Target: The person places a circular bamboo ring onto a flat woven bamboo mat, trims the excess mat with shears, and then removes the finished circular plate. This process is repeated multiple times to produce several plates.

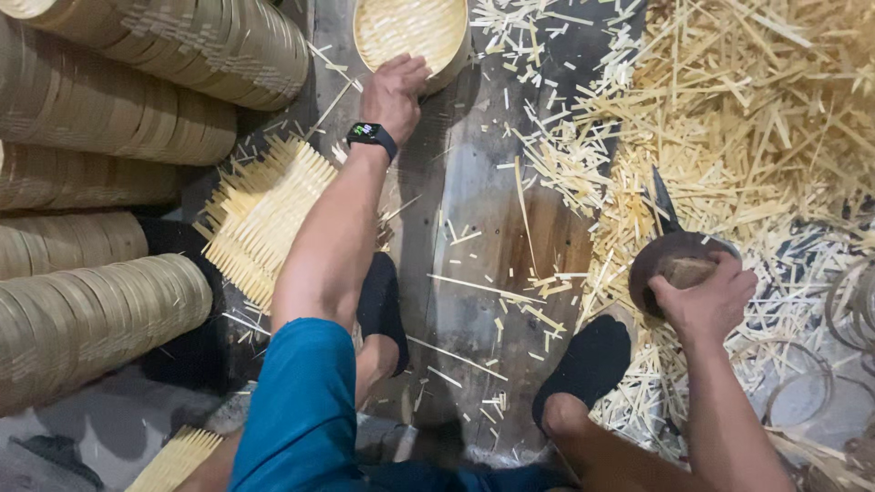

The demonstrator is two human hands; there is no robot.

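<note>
My left hand (pixel 395 93) reaches forward and rests on the near rim of a round woven bamboo tray (pixel 410 32) at the top centre; a dark watch sits on that wrist. My right hand (pixel 706 301) grips the wooden handle of a knife (pixel 663 202) whose dark blade points away, held over a round dark wooden block (pixel 661 260). Both of my feet in black socks (pixel 583 364) rest on the wooden floor board (pixel 474 273).
Long stacks of round bamboo frames (pixel 100 301) lie along the left. A woven mat of bamboo strips (pixel 260 214) lies under my left arm. A deep pile of bamboo offcuts (pixel 729 118) covers the right side. Thin bamboo hoops (pixel 802 387) lie at the lower right.
</note>
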